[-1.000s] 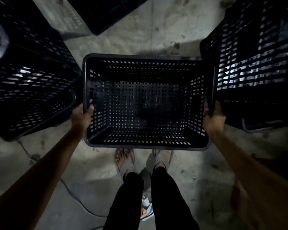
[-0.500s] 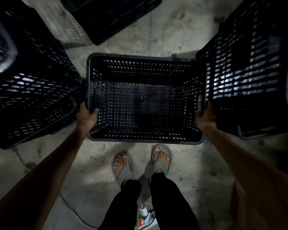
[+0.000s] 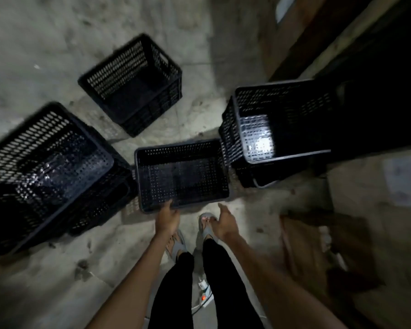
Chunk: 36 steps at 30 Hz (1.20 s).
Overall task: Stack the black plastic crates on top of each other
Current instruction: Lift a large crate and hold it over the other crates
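Note:
A black perforated crate stands on the concrete floor just in front of my feet. My left hand rests at its near rim, fingers touching the edge. My right hand hovers just behind the near rim, fingers apart, holding nothing. A taller stack of black crates rises on the left. Another stack of black crates stands on the right, its inside lit by a bright patch. A single black crate sits farther back on the floor.
Brown cardboard lies on the floor at the right. Wooden boards lean at the upper right beside a dark area. My feet in grey sandals stand close behind the middle crate. A small device with a red light hangs between my legs.
The crate I held by both side rims now stands lower on the floor between the stacks. Both hands left its sides; the view rose and pulled back.

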### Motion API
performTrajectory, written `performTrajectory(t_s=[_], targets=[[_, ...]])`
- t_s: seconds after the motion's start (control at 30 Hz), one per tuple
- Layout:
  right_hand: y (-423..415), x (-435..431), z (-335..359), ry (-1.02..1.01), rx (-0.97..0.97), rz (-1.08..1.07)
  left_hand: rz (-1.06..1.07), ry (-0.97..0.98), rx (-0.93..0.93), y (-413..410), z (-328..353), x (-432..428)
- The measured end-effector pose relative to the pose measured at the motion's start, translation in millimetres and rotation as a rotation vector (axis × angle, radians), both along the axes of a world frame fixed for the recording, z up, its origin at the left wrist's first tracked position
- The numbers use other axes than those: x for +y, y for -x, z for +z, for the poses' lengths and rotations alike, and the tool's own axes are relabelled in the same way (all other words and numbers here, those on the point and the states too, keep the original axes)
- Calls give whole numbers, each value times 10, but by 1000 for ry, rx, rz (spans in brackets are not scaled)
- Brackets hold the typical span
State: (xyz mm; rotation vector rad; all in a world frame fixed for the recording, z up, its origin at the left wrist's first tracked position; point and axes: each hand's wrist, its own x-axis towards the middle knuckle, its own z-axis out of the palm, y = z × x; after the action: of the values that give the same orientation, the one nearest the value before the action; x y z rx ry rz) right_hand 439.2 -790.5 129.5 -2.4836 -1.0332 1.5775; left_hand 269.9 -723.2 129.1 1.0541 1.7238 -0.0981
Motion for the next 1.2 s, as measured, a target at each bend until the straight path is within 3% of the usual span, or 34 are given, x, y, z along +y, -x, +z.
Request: performTrajectory(t_s=[0.23,0.6,0.87,1.07,1.2], targets=[[-449,-527,1229,-114,-105,-173,-196,-32,-95,-527,1156,-62],[-1993,-218,1728,-300,-286,-271,-317,-149,-129,-1784,1355,444],[-3586,575,1194,-275,-378,-122,-190,-155,-22,-2768,723,1072],[-4801,1382,297,-201,-458,48,-105,-149,200,-3258,-83,1647],[-5442,1766,-328,-171,-504,33,-15,-129,270,-3438,-691,1905]])
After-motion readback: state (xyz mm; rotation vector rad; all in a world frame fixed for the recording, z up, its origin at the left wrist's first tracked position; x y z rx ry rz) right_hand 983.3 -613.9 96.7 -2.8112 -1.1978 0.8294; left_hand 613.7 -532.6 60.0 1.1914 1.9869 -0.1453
